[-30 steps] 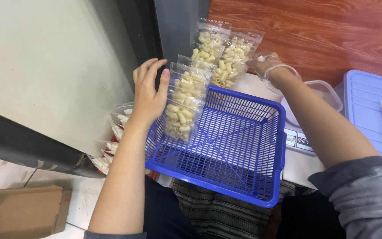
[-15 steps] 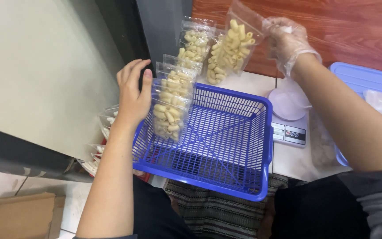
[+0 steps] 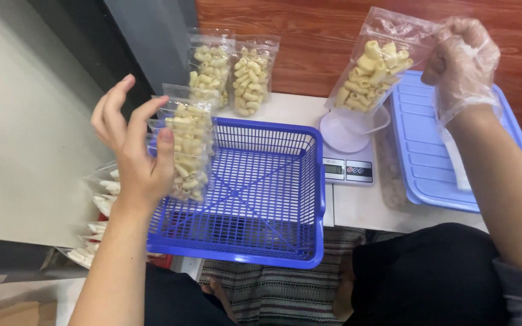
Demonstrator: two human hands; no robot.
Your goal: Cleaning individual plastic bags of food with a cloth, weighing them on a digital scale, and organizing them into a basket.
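Nearest the camera, at 6 o'clock, dark clothing and a striped cloth (image 3: pixel 279 290) on the lap. Just above, blue mesh basket (image 3: pixel 255 193) sits half off the counter (image 3: pixel 357 208) edge, bare inside. Left hand (image 3: pixel 137 151) at 9 o'clock of the basket, bare, grip spread, fingers fanned; thumb touches upright clear pouches of pale tube pasta (image 3: pixel 188 151) leaning on the basket's left wall. More filled pouches (image 3: pixel 101 202) lie below the hand at 8 o'clock, off the counter. Small digital scale (image 3: pixel 348 169) just right of the basket at 3 o'clock, round white pan on top. Blue lidded tub (image 3: pixel 436 145) farther right, touching the scale side. Right hand (image 3: pixel 460 60) at 1 o'clock, in thin clear glove, grip pinching the top corner of a clear pouch of pasta (image 3: pixel 373 72), held tilted in the air right above the scale pan, bottom corner near or touching pan, cannot tell which. Farthest, at 12 o'clock, two more pasta pouches (image 3: pixel 234 72) stand upright against a reddish wood wall (image 3: pixel 309 36).
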